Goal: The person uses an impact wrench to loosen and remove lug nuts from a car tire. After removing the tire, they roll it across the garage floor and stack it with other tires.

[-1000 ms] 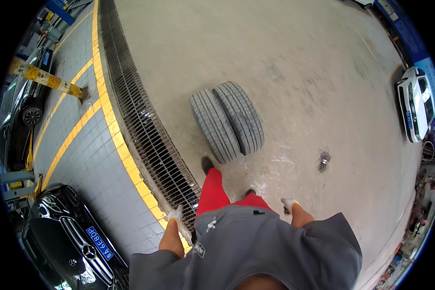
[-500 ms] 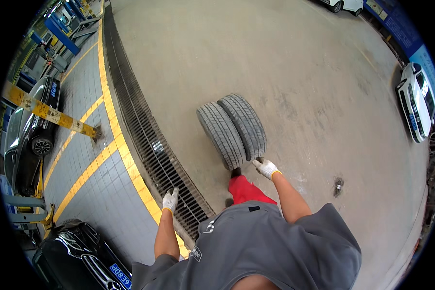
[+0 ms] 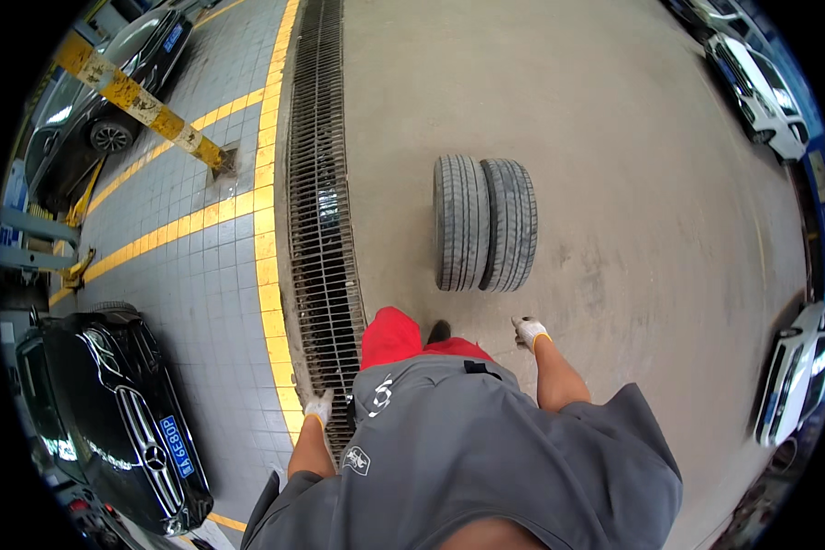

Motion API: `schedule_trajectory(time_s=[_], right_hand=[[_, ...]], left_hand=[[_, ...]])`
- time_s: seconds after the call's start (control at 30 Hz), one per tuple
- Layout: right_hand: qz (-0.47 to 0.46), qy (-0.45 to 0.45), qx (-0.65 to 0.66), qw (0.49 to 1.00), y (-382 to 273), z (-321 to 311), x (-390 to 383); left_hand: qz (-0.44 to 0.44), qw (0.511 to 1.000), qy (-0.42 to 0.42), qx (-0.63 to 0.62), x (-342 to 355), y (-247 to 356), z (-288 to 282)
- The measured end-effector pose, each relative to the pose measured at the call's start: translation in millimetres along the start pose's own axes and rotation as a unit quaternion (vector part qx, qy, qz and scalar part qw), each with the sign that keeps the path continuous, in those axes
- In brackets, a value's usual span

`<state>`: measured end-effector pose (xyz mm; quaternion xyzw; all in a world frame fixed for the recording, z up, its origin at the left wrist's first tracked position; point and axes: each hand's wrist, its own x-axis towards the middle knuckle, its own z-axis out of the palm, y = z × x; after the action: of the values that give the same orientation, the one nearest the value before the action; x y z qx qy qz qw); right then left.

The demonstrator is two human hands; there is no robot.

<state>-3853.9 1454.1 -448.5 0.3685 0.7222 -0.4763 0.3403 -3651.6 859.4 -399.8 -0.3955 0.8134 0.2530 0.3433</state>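
Note:
Two worn black tyres [image 3: 458, 220] [image 3: 511, 224] stand upright side by side on the concrete, a short way ahead of my feet and red trousers. My right hand [image 3: 529, 332], in a pale glove, is below and right of the tyres, clear of them, fingers loosely apart with nothing in them. My left hand [image 3: 319, 405], gloved the same, hangs low at my side over the edge of the drain grate [image 3: 319, 266], its fingers loosely extended and empty.
Left of the grate lies tiled floor with yellow lines [image 3: 270, 302], a striped post [image 3: 137, 101], black cars [image 3: 101, 412] [image 3: 69, 128] and lift arms [image 3: 37, 257]. White cars [image 3: 752, 92] [image 3: 793, 376] stand along the right side. Concrete floor [image 3: 614, 183] surrounds the tyres.
The view has turned, so the tyres and grate now run straight ahead. My right hand, close to the tyres half a second ago, is apart from them and lower. Both hands hang further back.

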Motion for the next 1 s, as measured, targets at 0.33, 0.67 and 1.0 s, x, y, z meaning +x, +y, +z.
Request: schedule_trajectory(time_s=[0.33,0.67,1.0], right_hand=[[-0.054,-0.022,-0.005,0.998,-172,-4,43],[-0.079,0.04,0.088,0.992,-285,-51,48],[-0.061,0.067,-0.254,0.963,-213,-133,121]], left_hand=[[0.084,0.967,-0.229,-0.069,77,90,12],[0.204,0.977,0.062,0.013,243,431,-225],[0.39,0.915,0.106,-0.009,175,680,-249]])
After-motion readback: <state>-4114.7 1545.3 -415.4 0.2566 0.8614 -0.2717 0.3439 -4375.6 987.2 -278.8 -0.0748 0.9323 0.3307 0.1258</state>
